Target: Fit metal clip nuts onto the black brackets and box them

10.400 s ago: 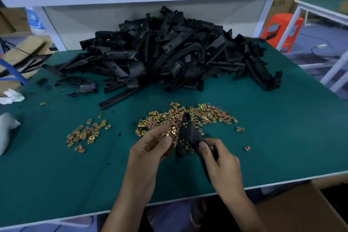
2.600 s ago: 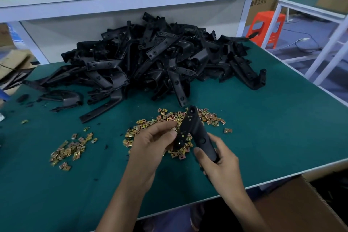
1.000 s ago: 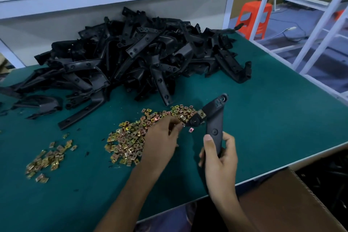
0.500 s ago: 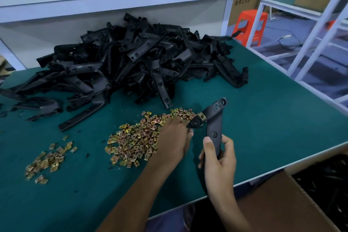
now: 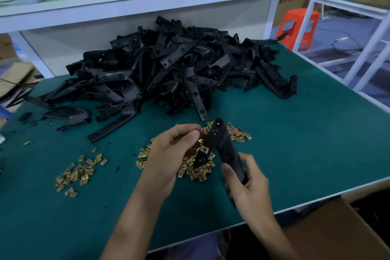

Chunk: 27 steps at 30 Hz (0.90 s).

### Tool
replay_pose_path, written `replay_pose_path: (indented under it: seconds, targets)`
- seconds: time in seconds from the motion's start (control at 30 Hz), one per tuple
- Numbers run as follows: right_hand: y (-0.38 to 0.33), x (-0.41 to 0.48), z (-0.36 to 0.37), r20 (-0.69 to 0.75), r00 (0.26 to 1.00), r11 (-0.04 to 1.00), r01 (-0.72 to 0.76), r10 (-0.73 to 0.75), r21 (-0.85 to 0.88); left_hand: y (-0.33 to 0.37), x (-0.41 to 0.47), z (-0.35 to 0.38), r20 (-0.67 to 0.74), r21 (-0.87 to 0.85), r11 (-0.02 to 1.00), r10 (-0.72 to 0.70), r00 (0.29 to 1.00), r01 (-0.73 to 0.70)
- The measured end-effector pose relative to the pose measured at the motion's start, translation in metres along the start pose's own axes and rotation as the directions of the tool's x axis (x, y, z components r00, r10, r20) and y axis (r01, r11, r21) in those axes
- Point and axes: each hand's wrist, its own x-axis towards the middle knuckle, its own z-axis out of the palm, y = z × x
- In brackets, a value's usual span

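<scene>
The clip nuts [image 5: 196, 173] are gleaming as glossy, brass-toned metal; the black brackets [image 5: 168, 69] are showing smooth matt plastic. The table [image 5: 306, 133] is showing a matt green top, the box [image 5: 329, 232] plain brown cardboard.

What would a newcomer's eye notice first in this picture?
First, the large heap of black plastic brackets at the back of the green table. Next, the gold-coloured metal clip nuts scattered nearer the front, where the right hand grips one black bracket and the left hand pinches a clip nut beside it.
</scene>
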Motion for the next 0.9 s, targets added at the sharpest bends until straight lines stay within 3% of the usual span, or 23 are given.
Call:
replay_pose_path:
  seconds: [0.6,0.77,0.9]
  targets:
    - [-0.004,-0.002,0.005,0.027,0.994,0.959,0.108,-0.105,-0.263,-0.001,0.000,0.000,-0.164,0.130,0.992,0.029,0.986,-0.008]
    - [-0.001,-0.001,0.006,0.027,0.993,0.949,0.115,-0.112,-0.294,-0.009,-0.003,0.006,-0.151,0.056,0.994,-0.087,0.985,0.096]
    - [0.001,0.000,0.008,0.016,0.995,0.956,0.102,-0.102,-0.275,-0.013,-0.002,0.007,-0.211,0.071,0.994,-0.061,0.976,0.077]
